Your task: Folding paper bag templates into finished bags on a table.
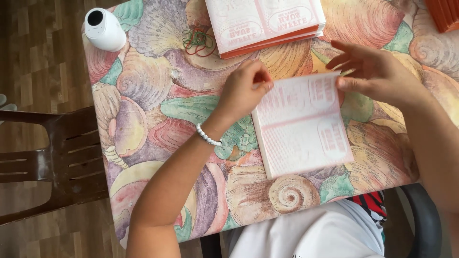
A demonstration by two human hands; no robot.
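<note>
Broadly, the table fills the view, covered in a cloth printed with large shells in purple, green and orange, and a dark wooden chair stands at its left side. Near the middle lies a stack of pink-printed paper sheets, square to the person. The top sheet is lifted at its far edge and folded toward them. The left hand pinches that edge at the near-left corner, thumb and forefinger closed on the paper. The right hand holds the right corner between thumb and forefinger, its other fingers spread wide above the table. At the far edge lies a second stack, orange along its side. Just left of it sits a tangle of what look like rubber bands, red and green. A white cylinder stands at the far-left corner.
</note>
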